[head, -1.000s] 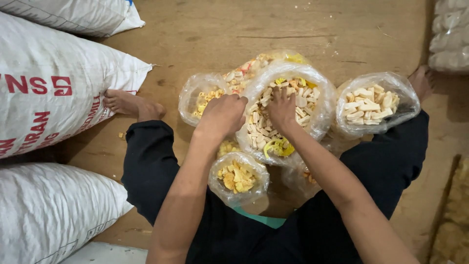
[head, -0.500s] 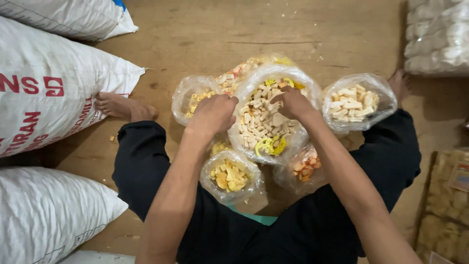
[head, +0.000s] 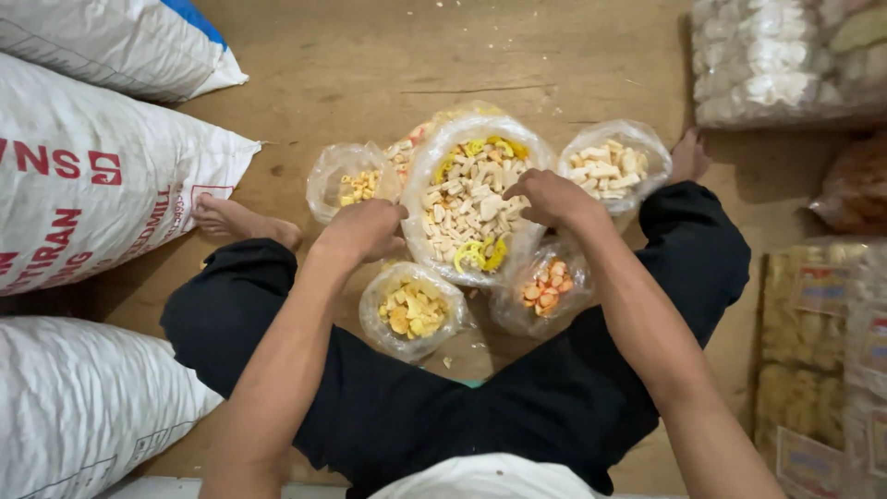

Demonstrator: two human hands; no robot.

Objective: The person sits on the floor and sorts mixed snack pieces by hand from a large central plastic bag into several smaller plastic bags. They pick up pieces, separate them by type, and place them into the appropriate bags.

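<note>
I sit on a wooden floor [head: 388,55] with legs spread around several clear plastic bags of crackers. The large middle bag [head: 471,199] holds pale cracker pieces and a few yellow rings. My left hand [head: 362,231] grips its left rim, fingers closed on the plastic. On the bag's right rim, my right hand [head: 552,197] is closed the same way. A small bag of yellow chips [head: 411,310] and a small bag of orange pieces [head: 543,291] lie just in front of me. A bag of white sticks [head: 610,166] sits at the right, another small bag [head: 356,183] at the left.
Big white woven sacks [head: 92,166] lie along the left side, one [head: 83,407] close to my left knee. Packed bags of white crackers [head: 785,60] stand at the top right. Labelled packets [head: 813,351] are stacked at the right edge.
My right hand has come out of the crackers in the middle bag and now holds its right rim. The view has shifted right, showing more packets.
</note>
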